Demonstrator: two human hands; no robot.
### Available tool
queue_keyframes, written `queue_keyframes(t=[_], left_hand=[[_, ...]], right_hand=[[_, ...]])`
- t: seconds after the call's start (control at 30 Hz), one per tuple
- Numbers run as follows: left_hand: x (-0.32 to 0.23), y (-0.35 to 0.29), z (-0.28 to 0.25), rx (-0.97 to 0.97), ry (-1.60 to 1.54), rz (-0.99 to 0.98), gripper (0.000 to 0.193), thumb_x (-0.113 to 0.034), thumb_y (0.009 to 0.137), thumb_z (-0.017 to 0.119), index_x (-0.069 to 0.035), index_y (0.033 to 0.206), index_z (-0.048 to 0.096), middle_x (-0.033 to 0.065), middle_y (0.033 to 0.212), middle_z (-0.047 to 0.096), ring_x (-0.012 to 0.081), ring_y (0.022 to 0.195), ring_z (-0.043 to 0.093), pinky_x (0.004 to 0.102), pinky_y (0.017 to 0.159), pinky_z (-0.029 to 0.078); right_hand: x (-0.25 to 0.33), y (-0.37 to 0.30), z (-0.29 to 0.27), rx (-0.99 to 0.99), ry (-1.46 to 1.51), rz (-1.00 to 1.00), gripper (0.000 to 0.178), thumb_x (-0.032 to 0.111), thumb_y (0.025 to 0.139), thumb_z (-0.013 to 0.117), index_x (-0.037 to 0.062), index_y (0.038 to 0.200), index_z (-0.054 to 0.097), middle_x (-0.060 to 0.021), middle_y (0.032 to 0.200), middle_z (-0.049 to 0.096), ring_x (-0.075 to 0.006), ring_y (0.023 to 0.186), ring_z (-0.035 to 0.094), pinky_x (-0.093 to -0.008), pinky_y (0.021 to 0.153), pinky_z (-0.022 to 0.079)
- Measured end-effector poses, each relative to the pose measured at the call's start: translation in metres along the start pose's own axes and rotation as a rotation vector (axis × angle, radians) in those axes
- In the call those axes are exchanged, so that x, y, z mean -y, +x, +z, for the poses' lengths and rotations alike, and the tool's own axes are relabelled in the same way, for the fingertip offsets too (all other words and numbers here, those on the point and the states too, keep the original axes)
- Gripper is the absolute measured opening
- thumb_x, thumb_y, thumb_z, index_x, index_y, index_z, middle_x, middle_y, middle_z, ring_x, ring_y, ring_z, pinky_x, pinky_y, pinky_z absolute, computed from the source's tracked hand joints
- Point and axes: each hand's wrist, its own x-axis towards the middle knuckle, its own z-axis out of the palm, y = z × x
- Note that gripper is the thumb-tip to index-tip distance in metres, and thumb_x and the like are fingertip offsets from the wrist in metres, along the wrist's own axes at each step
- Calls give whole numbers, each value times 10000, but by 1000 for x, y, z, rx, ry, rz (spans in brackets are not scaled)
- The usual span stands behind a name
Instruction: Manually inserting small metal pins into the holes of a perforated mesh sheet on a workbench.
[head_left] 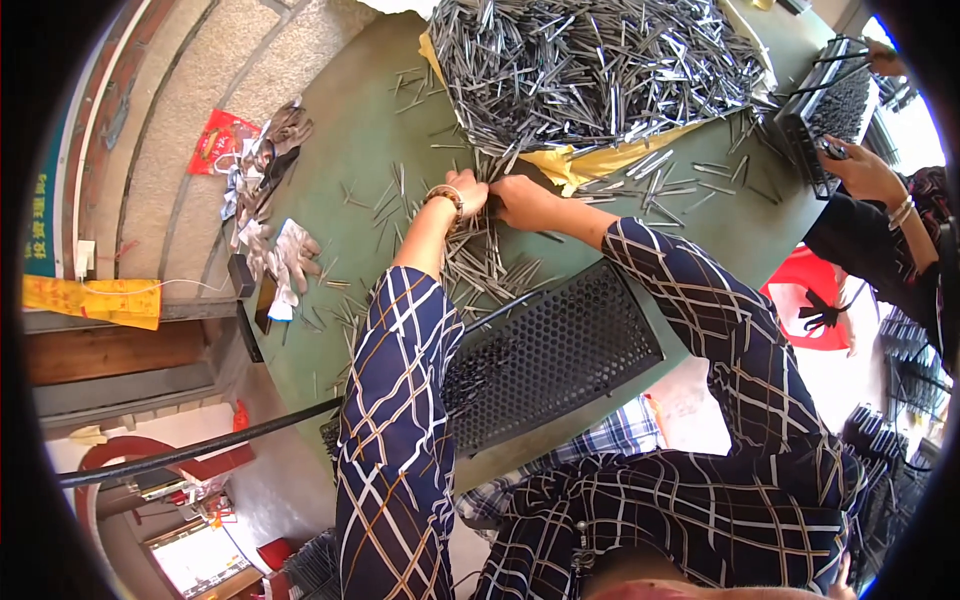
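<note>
Over the green table, my left hand and my right hand come close together beside a loose pile of thin dark metal rods. The fingers of both hands are bent and pressed together among the rods. Several rods seem to be pinched between them, though the fingertips are partly hidden. Below my hands lies a black perforated tray with rows of round holes. Rods stand in part of its left side, partly behind my left sleeve. Just beyond my hands is a large heap of rods on a yellow-edged sheet.
Soiled work gloves and a red packet lie at the table's left edge. A co-worker's hand rests by another black tray filled with rods at right. A dark bar extends out at lower left.
</note>
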Motion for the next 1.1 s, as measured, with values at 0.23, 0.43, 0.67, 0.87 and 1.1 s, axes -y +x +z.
queue_keyframes(t=[0.23, 0.43, 0.67, 0.87, 1.1], left_hand=[[-18, -20, 15, -257, -90, -133, 949, -545, 623, 734, 64, 1251, 365, 261, 1301, 416, 353, 1191, 459, 399, 981, 408], [-20, -12, 28, -366, -184, -236, 815, -386, 578, 850, 33, 1135, 428, 217, 1194, 507, 321, 1077, 550, 389, 902, 470], [-35, -17, 35, -304, -45, -215, 713, -360, 601, 841, 17, 1109, 513, 202, 1194, 520, 315, 1107, 530, 380, 906, 472], [-39, -17, 35, -222, 57, -137, 525, -315, 723, 753, -7, 1117, 591, 193, 1187, 546, 321, 1090, 546, 369, 915, 474], [-61, -16, 40, -58, 333, -81, 484, -286, 820, 631, 45, 1160, 538, 253, 1196, 532, 348, 1107, 539, 383, 922, 465]], right_hand=[[1, -57, -44, -53, 248, -34, 207, 99, 757, 569, -27, 911, 625, -205, 793, 625, -334, 719, 606, -396, 671, 487], [-20, -147, -64, -220, 582, 278, 177, 69, 861, 591, -22, 1007, 633, -46, 815, 628, -90, 655, 570, -239, 602, 474], [-31, -172, -52, -592, 354, 177, 138, 19, 840, 603, 8, 971, 644, -54, 773, 586, -109, 570, 546, -233, 508, 427], [-25, -170, -55, -704, 316, 155, 133, 3, 823, 614, 9, 951, 648, -63, 702, 557, -120, 539, 506, -244, 499, 409], [-30, -176, -57, -701, 314, 189, 141, 0, 820, 614, 8, 957, 648, -65, 712, 558, -125, 547, 514, -247, 506, 416]])
